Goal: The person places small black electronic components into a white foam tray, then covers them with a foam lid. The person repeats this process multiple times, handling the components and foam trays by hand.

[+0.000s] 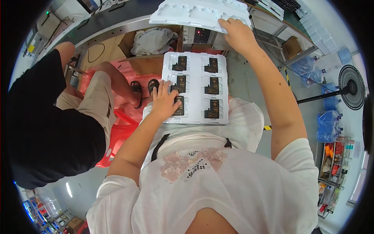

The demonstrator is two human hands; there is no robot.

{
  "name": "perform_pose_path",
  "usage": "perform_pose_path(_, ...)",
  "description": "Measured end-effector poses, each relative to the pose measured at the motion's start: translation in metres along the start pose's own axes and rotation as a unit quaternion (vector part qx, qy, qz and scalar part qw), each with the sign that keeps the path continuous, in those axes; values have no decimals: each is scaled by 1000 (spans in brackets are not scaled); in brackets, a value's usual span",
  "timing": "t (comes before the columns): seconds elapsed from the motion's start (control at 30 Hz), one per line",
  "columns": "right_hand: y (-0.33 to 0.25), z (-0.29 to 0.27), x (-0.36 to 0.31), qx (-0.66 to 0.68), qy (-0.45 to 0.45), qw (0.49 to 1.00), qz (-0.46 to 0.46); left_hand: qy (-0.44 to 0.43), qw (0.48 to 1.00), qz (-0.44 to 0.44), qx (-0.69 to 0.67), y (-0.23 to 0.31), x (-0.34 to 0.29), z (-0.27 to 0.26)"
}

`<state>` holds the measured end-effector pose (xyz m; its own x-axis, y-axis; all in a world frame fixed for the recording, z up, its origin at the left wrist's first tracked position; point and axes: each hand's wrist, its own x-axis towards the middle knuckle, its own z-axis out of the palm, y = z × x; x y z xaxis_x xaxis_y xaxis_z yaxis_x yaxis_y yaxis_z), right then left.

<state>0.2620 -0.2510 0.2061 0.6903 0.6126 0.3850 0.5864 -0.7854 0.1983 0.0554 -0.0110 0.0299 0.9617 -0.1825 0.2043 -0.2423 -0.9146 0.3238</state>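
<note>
A white moulded tray [194,117] lies across my lap, its near edge against my white shirt [218,183]. It has two columns of three pockets, and each pocket holds a small black rectangular part; the near right one [212,109] sits just clear of my reach.

My left hand [164,102] rests on the tray's near left corner, palm down. Its fingers [161,86] are spread apart and lie flat, pointing away from me; they cover the left edge of the tray beside the middle pocket, and the thumb side touches the near left black part [180,106], which shows half hidden under the hand. Nothing is pinched between them.

My right arm stretches far forward, and my right hand [235,33] lies on a second, empty white tray [194,13] that sits up on the tabletop [128,25] beyond my knees. The fingers are bent over that tray's near right edge, close together; whether they grip under the rim I cannot tell.

To my left another person in a black top [46,132] and light shorts sits on a red stool [120,130], sandalled feet [144,89] near the tray's far left corner. A standing fan [351,87] is off to my right.
</note>
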Motion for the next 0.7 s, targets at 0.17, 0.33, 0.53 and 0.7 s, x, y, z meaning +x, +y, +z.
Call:
perform_pose_path(0.17,-43,-45,-21,45,-8,999,-24,13,996,-28,-79,-6,-9,12)
perform_pose_path(0.33,-56,-69,-25,61,-1,998,20,-12,998,-15,-57,-1,-2,8)
perform_pose_path(0.53,-51,-80,-25,52,49,997,39,11,998,-59,-14,8,0,2)
perform_pose_path(0.7,-87,-96,-36,102,102,987,73,184,944,-78,-262,19,32,-36)
